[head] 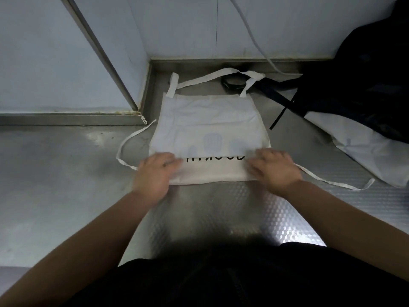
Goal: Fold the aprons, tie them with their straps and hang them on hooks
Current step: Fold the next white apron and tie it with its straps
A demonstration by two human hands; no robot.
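A white apron [208, 127] with black lettering and pale blue prints lies flat on the metal counter [66, 165], its near edge folded over. My left hand [158, 171] grips the folded edge at its left end. My right hand [273, 168] grips the same edge at its right end. The neck strap [212, 77] loops toward the back wall. One waist strap [126, 147] curls off to the left, the other [336, 181] trails right across the counter.
A second white apron [363, 151] lies at the right, partly under a black bag [363, 85] with dark straps. A white strap [250, 29] hangs down the back wall. A wall corner with a metal ledge [70, 118] stands at the left.
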